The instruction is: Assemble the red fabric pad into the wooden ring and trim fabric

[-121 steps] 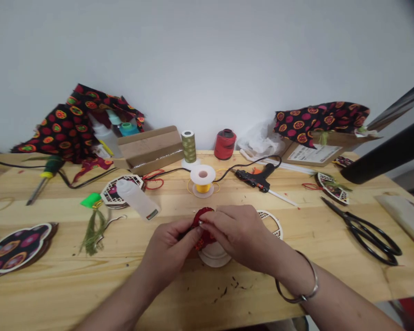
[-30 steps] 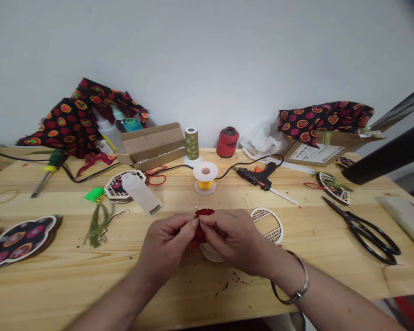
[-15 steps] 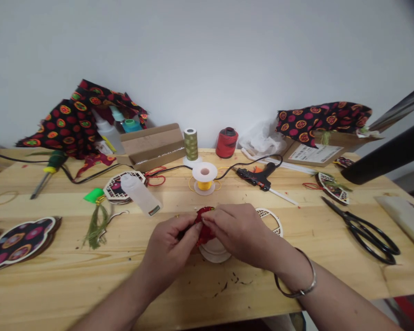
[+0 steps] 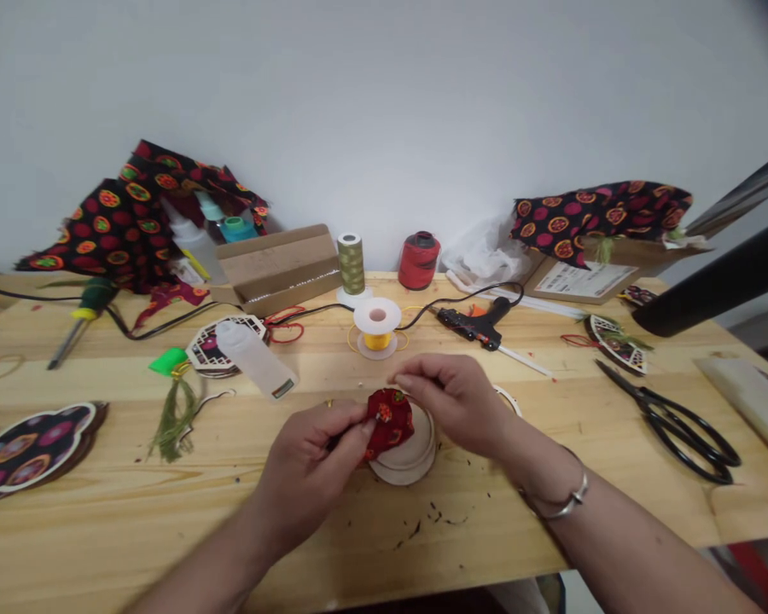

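Observation:
A small gathered piece of red patterned fabric (image 4: 391, 421) rests on a stack of round wooden discs (image 4: 412, 460) at the middle of the wooden table (image 4: 166, 512). My left hand (image 4: 311, 465) pinches the fabric's left edge between thumb and fingers. Just above and to the right of the fabric is my right hand (image 4: 456, 397), with a bangle on its wrist. Its fingertips are pressed together in a pinch, and what they hold is too small to see. A lattice wooden disc is mostly hidden behind my right hand.
Behind my hands stand a yellow thread spool (image 4: 377, 327), a green spool (image 4: 351, 263) and a red spool (image 4: 418, 259). A glue gun (image 4: 477, 328) and black scissors (image 4: 675, 423) lie to the right. To the left are a squeeze bottle (image 4: 257, 362), a green tassel (image 4: 172, 411) and a cardboard box (image 4: 280, 268).
My right hand has drawn up and to the right off the red fabric, which now shows in full on the discs. My left hand keeps its pinch.

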A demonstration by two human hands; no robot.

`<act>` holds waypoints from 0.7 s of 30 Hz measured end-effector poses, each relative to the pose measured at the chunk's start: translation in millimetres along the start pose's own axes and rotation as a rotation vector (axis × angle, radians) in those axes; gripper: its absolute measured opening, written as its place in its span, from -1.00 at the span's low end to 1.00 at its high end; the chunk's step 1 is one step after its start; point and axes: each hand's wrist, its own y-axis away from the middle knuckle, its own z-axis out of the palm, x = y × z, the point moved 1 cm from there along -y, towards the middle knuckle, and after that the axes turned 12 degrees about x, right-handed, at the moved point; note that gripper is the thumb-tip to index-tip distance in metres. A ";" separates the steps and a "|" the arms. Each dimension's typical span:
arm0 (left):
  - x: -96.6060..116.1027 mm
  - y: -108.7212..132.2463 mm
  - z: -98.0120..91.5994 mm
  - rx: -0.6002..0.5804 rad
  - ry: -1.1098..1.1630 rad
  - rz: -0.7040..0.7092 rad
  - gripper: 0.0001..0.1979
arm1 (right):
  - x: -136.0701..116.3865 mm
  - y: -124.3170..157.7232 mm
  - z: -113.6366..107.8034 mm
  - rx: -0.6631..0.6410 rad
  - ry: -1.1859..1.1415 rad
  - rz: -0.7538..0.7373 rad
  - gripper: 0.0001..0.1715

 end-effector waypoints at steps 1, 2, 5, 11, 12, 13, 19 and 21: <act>0.2 0.4 -0.2 0.006 0.016 -0.021 -0.78 | 0.8 -3.3 -3.4 0.036 -0.075 0.057 -0.84; 0.7 0.9 -0.5 0.007 0.032 -0.037 -0.79 | 1.0 -6.5 -7.2 0.058 -0.124 0.095 -0.83; 3.7 2.3 -1.9 -0.027 0.063 -0.029 -0.79 | -1.2 -13.1 -17.4 0.068 -0.237 0.184 -0.78; 10.2 5.0 -4.9 -0.297 0.120 0.061 -0.73 | -6.6 -12.0 -16.0 0.031 -0.288 0.272 -0.66; 11.0 5.3 -5.0 -0.342 0.137 0.068 -0.72 | -6.3 -11.3 -13.6 0.016 -0.265 0.278 -0.69; 11.7 5.6 -5.0 -0.382 0.151 0.070 -0.71 | -5.7 -11.0 -11.0 -0.004 -0.234 0.280 -0.74; 14.5 7.7 -6.7 -0.466 0.187 0.064 -0.72 | -0.5 -18.3 9.3 -0.134 0.132 0.175 -0.77; 14.5 8.7 -7.5 -0.479 0.192 0.084 -0.71 | -0.5 -22.7 17.5 -0.147 0.309 0.079 -0.80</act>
